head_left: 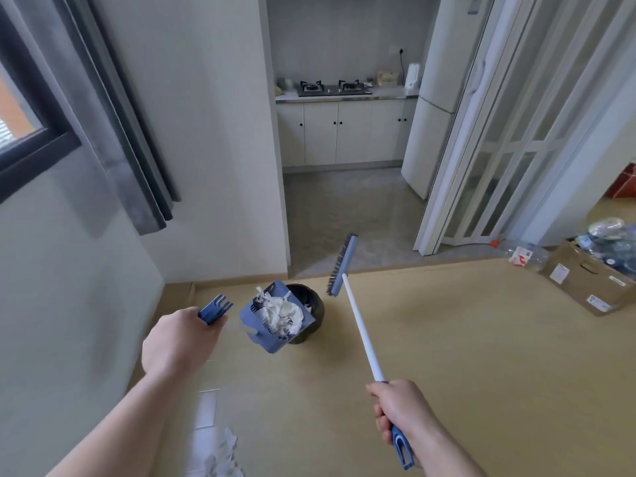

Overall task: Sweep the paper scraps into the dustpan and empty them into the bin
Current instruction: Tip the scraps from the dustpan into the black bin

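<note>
Centre frame: left hand (pixel 179 339) clenched on the dustpan (pixel 275 318) handle, pan tipped over the black bin (pixel 311 309); crumpled paper scraps (pixel 282 313), light and easily scattered, sit inside. Right hand (pixel 402 414) grips the broom (pixel 361 325) at its handle end, head raised. More scraps (pixel 220 452) lie at the lower edge.

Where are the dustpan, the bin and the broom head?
dustpan (pixel 251 313), head view, blue left wall.
bin (pixel 311 304), head view, dark rim behind the pan.
broom head (pixel 342 266), head view, blue back.
</note>
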`<act>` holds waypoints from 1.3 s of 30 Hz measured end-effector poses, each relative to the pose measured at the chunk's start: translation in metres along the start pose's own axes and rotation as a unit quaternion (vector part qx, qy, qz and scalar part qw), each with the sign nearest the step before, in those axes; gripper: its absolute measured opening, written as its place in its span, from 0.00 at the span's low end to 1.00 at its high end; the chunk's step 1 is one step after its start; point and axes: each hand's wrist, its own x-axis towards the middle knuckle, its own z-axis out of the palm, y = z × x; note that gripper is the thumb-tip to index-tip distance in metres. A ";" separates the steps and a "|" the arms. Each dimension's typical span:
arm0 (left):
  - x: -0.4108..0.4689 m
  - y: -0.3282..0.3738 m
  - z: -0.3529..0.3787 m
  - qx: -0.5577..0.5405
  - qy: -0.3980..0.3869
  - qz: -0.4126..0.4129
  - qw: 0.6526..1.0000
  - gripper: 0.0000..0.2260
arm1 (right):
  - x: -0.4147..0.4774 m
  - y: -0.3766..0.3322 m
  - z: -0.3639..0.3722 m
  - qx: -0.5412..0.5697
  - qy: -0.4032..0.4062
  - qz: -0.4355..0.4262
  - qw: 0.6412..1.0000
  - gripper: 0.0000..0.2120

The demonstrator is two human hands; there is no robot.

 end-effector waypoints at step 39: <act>0.188 0.163 0.120 0.274 -0.021 0.281 0.920 0.14 | 0.277 -0.218 -0.035 -0.243 -0.115 0.054 0.962 0.10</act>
